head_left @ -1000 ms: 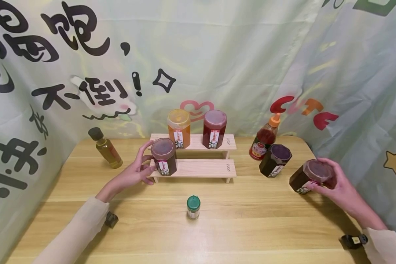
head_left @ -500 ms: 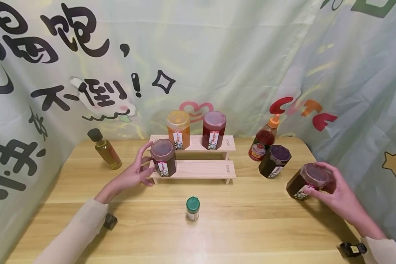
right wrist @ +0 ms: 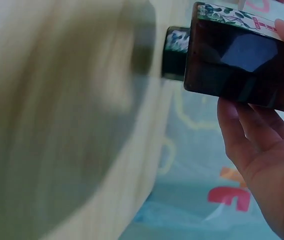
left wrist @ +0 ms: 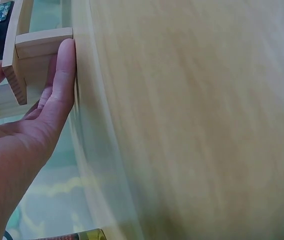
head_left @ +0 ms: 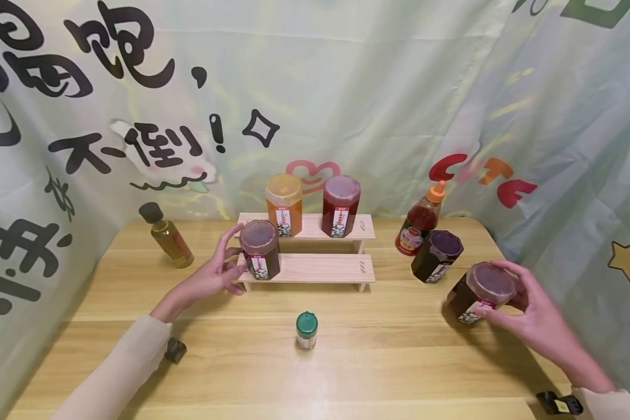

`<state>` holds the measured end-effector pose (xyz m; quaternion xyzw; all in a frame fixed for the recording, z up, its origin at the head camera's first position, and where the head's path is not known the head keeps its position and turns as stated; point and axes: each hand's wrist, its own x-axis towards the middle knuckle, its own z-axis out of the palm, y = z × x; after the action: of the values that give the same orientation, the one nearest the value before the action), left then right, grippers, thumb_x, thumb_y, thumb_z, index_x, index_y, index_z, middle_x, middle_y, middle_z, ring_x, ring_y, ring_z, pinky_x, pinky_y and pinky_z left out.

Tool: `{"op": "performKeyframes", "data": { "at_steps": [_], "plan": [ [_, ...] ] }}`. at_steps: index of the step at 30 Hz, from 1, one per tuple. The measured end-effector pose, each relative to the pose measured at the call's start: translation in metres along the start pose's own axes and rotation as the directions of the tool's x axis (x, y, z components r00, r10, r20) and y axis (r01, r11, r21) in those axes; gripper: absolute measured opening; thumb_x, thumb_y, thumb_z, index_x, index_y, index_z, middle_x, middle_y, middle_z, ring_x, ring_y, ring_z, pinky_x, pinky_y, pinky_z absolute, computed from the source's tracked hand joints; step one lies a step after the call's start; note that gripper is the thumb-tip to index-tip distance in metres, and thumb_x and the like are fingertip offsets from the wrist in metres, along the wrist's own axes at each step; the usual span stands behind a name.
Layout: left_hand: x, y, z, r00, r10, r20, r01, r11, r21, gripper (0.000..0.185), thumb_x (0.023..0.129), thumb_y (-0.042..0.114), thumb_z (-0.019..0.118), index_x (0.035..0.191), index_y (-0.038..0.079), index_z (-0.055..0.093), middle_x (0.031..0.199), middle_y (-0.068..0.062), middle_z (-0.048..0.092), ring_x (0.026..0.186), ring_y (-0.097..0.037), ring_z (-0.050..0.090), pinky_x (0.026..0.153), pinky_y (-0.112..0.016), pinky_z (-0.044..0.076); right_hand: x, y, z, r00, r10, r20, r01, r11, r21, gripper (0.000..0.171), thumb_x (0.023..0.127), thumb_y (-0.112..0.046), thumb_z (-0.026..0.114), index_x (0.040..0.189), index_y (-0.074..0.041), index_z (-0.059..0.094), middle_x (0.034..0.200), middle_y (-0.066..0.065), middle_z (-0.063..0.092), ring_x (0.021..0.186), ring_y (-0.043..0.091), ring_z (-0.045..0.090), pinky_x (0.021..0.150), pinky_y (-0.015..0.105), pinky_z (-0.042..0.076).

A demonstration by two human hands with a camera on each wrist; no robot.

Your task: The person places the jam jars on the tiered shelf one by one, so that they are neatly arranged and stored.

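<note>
My left hand (head_left: 233, 252) lies at the left end of the two-step wooden rack (head_left: 320, 267), fingers relaxed beside a dark jar (head_left: 260, 249) that stands on the lower step. In the left wrist view my left hand (left wrist: 37, 100) has straight fingers, and one fingertip touches the rack's end (left wrist: 37, 45). My right hand (head_left: 504, 291) grips a second dark jar (head_left: 480, 291) at the right of the table, tilted and held off the wood. The right wrist view shows that jar (right wrist: 242, 60) lying across my fingers (right wrist: 252, 130).
An orange jar (head_left: 284, 204) and a red jar (head_left: 340, 205) stand on the rack's upper step. A purple-lidded jar (head_left: 437, 255) and a sauce bottle (head_left: 420, 224) stand right of the rack, an oil bottle (head_left: 166, 236) far left, a green-capped shaker (head_left: 307, 329) in front. Printed curtains close in the table (head_left: 346, 361).
My right hand has carried its jar a little to the left, toward the table's middle. The left hand has stayed beside the jar on the lower step.
</note>
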<state>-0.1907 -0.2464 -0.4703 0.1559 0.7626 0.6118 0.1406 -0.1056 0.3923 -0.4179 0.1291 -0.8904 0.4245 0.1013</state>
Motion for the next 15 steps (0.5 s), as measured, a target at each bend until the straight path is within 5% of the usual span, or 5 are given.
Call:
{"op": "performKeyframes", "data": {
  "at_steps": [15],
  "plan": [
    [0.001,-0.001,-0.001,0.999,0.031,0.024,-0.032,0.999,0.016,0.097,0.112,0.005,0.059,0.171,0.050,-0.003,0.167,-0.042,0.019,0.097,-0.044,0.071,0.071,-0.057,0.069,0.011,-0.042,0.024,0.996,-0.085,-0.012,0.085,0.996,0.015,0.103,0.073,0.011,0.097,0.160,-0.010,0.047,0.125,-0.007,0.068,0.103,0.004,0.068,0.086,0.008,0.053]
  ]
}}
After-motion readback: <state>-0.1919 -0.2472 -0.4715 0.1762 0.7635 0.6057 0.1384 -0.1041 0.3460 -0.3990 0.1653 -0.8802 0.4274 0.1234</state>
